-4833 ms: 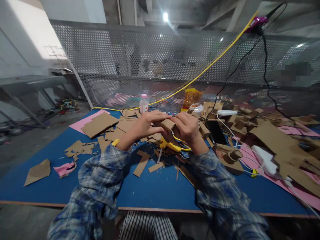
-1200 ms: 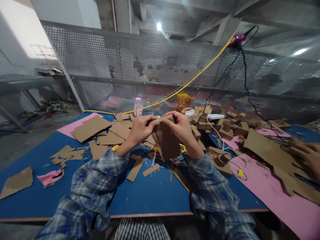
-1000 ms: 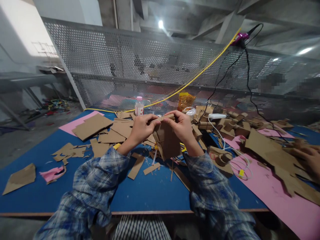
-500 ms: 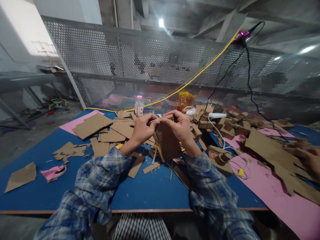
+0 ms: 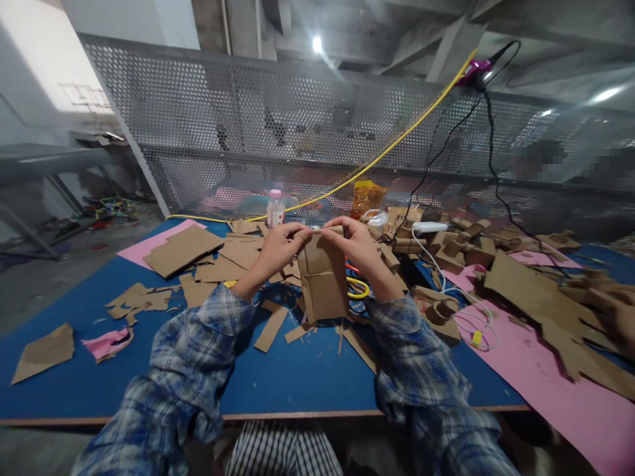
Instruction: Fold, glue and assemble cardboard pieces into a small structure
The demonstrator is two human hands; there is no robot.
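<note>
A brown piece of cardboard (image 5: pixel 325 281) hangs upright between my hands, above the middle of the blue table. Its face shows creases near the left side and across the upper part. My left hand (image 5: pixel 286 246) pinches the top left corner between thumb and fingers. At the top right, my right hand (image 5: pixel 353 239) grips the same edge, thumb toward me. Behind the cardboard, partly hidden, is a yellow-handled pair of scissors (image 5: pixel 358 287). Loose cardboard strips (image 5: pixel 271 327) lie below it on the table.
Cardboard sheets (image 5: pixel 183 248) are piled at left, cut cardboard parts (image 5: pixel 469 248) at right. A pink-capped bottle (image 5: pixel 275 208) stands behind my left hand. A white glue gun (image 5: pixel 429 227) trails its cable over pink paper (image 5: pixel 555 403). Another person's hand (image 5: pixel 622 311) is at the right edge.
The cardboard has turned so its creased face is now more squarely toward me. My hands have shifted slightly along its top edge, and the yellow handle behind it shows more.
</note>
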